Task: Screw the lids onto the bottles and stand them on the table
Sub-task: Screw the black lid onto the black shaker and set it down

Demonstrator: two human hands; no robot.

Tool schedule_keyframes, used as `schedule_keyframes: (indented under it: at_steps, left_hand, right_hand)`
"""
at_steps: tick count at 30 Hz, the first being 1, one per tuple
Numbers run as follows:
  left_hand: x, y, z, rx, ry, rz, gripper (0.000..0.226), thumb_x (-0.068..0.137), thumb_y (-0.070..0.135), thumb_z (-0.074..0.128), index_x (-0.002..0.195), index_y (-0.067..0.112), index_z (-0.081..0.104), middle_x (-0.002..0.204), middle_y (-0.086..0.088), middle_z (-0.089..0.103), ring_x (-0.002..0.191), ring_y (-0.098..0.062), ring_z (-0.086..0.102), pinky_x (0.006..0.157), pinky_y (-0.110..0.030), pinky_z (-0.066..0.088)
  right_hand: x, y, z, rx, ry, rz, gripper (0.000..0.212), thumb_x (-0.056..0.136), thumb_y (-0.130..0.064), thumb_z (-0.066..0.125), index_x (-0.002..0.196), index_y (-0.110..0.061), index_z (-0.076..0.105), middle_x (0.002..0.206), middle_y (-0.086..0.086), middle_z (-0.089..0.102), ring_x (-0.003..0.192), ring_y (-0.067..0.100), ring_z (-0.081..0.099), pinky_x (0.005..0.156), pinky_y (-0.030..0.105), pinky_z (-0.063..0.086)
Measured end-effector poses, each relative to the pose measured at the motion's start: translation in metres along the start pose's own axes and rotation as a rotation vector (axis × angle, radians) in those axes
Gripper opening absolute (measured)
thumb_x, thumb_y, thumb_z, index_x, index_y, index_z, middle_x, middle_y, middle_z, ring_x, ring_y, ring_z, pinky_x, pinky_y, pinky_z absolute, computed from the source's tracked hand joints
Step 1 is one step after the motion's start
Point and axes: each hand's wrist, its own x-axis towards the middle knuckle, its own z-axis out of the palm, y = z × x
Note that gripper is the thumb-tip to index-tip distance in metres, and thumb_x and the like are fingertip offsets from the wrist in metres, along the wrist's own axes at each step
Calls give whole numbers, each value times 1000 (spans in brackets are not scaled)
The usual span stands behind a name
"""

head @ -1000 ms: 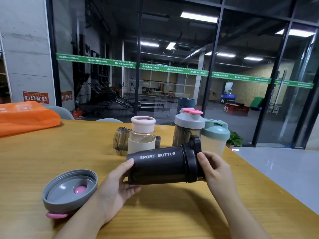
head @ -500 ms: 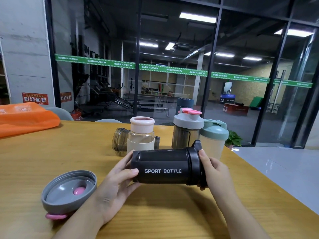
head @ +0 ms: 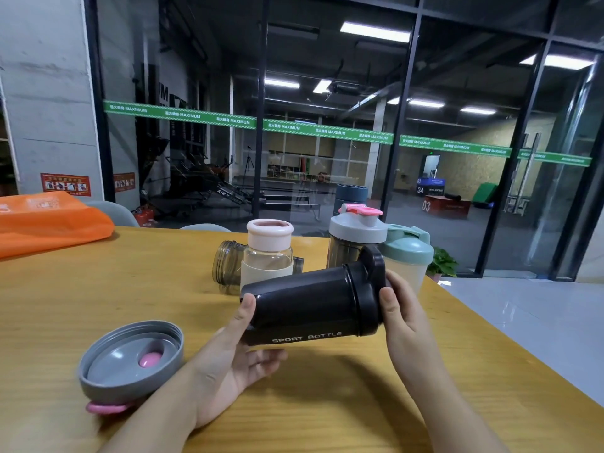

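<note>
- Left hand [head: 228, 358] is cradling the black bottle [head: 307, 308] sideways above the surface [head: 327, 403].
- Right hand [head: 400, 310] is gripping its lid [head: 367, 289].
- Looking light, stiff, smooth; hold base and lid rim.

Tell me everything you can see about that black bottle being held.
The black bottle looks like opaque dark plastic, with SPORT BOTTLE in white letters along its lower side. A black lid with a raised flip cap sits on its mouth. It lies roughly sideways above the wooden table, lid end slightly higher and to the right. The left hand cradles its base; the right hand grips the lid.
</note>
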Motion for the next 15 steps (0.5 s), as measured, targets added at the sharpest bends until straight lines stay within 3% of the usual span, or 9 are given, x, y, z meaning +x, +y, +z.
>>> schedule_keyframes:
  at_steps: [3, 7, 9, 12, 15]
  left_hand:
    - [2, -2, -1, -21, 28, 19, 79, 57, 46, 71, 124, 8, 52, 101, -22, 71, 76, -33, 63, 60, -34, 55]
    - [4, -4, -3, -13, 37, 26, 114, 30, 47, 93, 127, 6, 50, 102, -20, 71, 71, -30, 66, 53, -32, 55]
    - [6, -4, -5, -9, 18, 27, 115, 27, 43, 95, 126, 7, 50, 104, -18, 71, 71, -30, 68, 54, -32, 56]
    - [8, -5, -8, -8, -10, 42, 119, 13, 38, 97, 121, 13, 53, 111, -13, 70, 79, -32, 71, 56, -33, 57]
    - [6, -6, -10, 39, -44, 66, 116, 17, 40, 97, 123, 21, 55, 118, -7, 68, 102, -34, 67, 61, -32, 56]
  right_hand:
    - [1, 3, -1, 16, 9, -1, 30, 93, -40, 45, 118, -26, 55, 104, -28, 66, 96, -16, 56, 77, 3, 40]
    - [3, 7, -2, -28, 52, 62, 34, 90, -40, 40, 113, -23, 59, 105, -13, 66, 85, -16, 57, 70, 4, 41]
    - [4, 7, -3, -47, 83, 122, 26, 96, -35, 42, 108, -21, 60, 95, -9, 67, 75, -11, 59, 62, 7, 43]
    - [3, 6, -4, -57, 93, 184, 25, 97, -36, 43, 101, -21, 62, 76, -5, 63, 63, 11, 57, 50, 21, 45]
    - [4, 3, -6, -63, 114, 228, 27, 97, -37, 43, 96, -20, 64, 63, -7, 57, 52, 12, 49, 45, 26, 39]
